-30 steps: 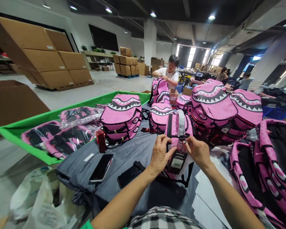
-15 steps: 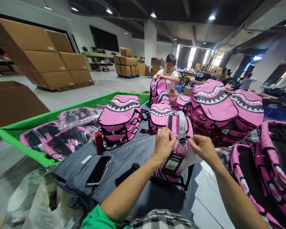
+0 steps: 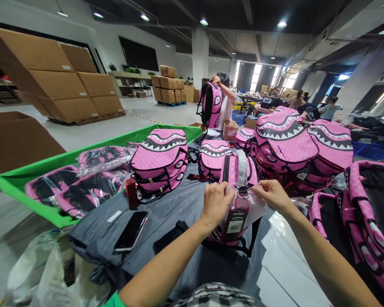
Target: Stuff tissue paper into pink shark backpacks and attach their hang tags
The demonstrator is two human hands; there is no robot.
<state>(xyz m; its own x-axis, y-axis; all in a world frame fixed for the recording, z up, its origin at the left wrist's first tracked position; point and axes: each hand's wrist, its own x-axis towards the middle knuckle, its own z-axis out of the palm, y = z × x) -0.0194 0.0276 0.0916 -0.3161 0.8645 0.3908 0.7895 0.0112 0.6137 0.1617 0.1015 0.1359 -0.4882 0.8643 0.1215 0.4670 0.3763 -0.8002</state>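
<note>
Your left hand [image 3: 216, 202] and right hand [image 3: 272, 194] both pinching hang tag [image 3: 235, 221] loop on pink backpack [image 3: 240, 187], now upright mid-counter [image 3: 179, 200]. Co-worker's backpack [image 3: 211, 104] lifted since last look; phone [image 3: 131, 230] unmoved.

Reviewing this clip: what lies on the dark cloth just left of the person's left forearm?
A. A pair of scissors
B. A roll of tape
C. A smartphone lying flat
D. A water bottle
C. A smartphone lies flat, screen up, on the dark cloth, to the left of the left hand, which together with the right hand is at the hang tag of a pink backpack.
</note>
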